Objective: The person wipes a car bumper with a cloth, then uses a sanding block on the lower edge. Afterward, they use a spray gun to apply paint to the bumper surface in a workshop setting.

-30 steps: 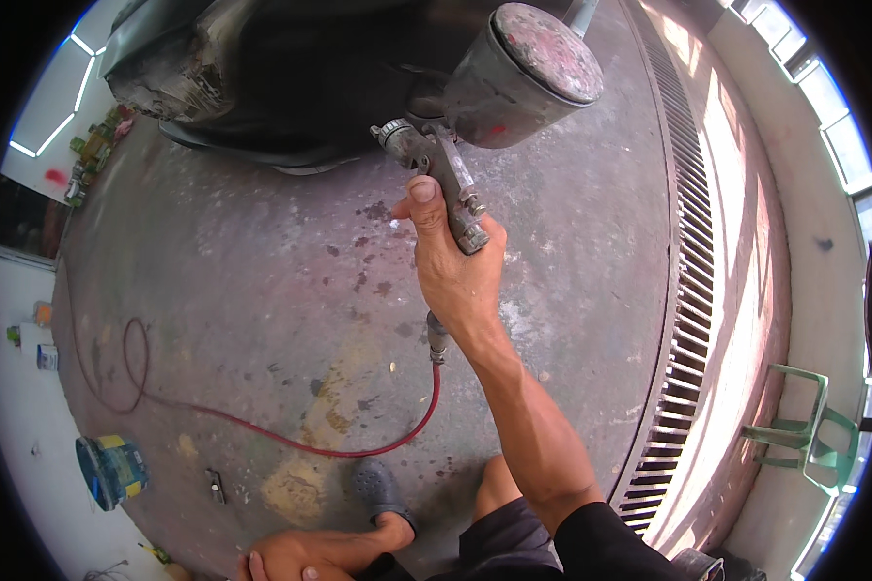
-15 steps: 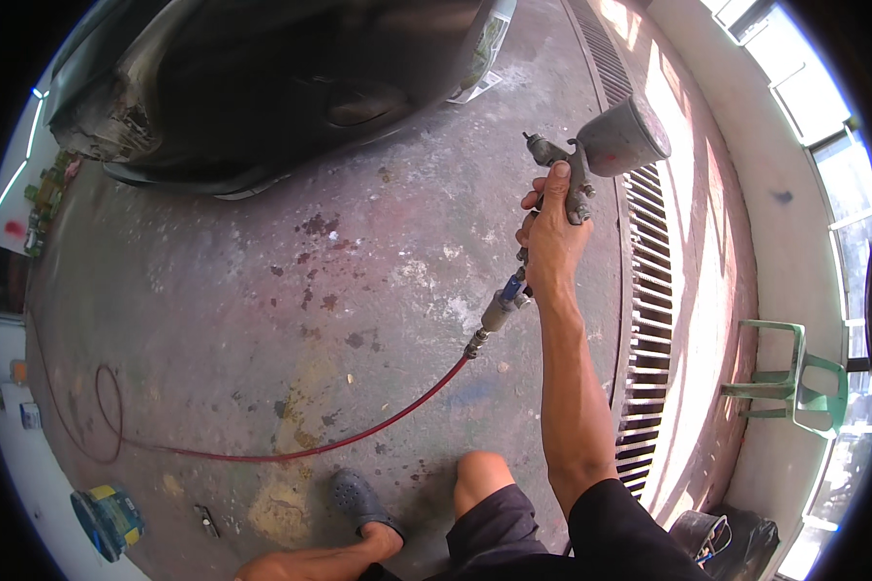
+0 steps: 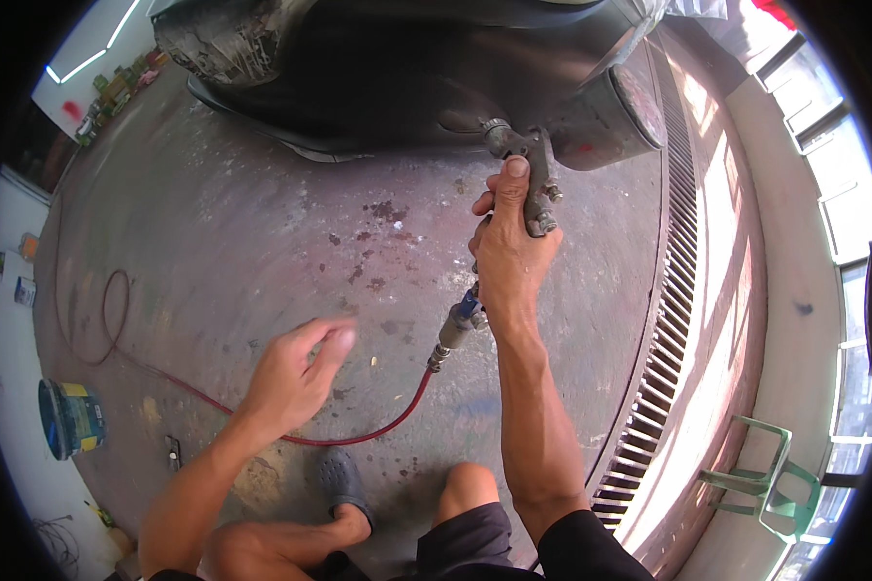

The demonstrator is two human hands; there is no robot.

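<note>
A grey gravity-feed spray gun [image 3: 537, 184] is in my right hand [image 3: 518, 257]. The fingers wrap its handle and the thumb lies along the back of the body. Its large dull-grey cup [image 3: 596, 126] tilts to the upper right. Below the handle hang a blue-banded fitting, a metal air filter [image 3: 452, 329] and a dark red air hose [image 3: 412, 412]. My left hand [image 3: 295, 378] hovers over the floor at lower middle, slightly blurred, its fingers loosely bent and nothing seen in them. Ahead of the gun is a black car bumper [image 3: 388, 87] with a scuffed left part.
The hose loops across the stained floor [image 3: 262, 232] to the left. A slotted drain grate [image 3: 670, 329] runs along the right, beside a sunlit strip and wall. A green plastic chair [image 3: 770, 479] stands at lower right, a blue-green bucket [image 3: 71, 418] at lower left.
My left hand has come into view from below. The spray gun has moved left and looks larger, its cup now overlapping the bumper. The view has shifted, with the bumper farther right.
</note>
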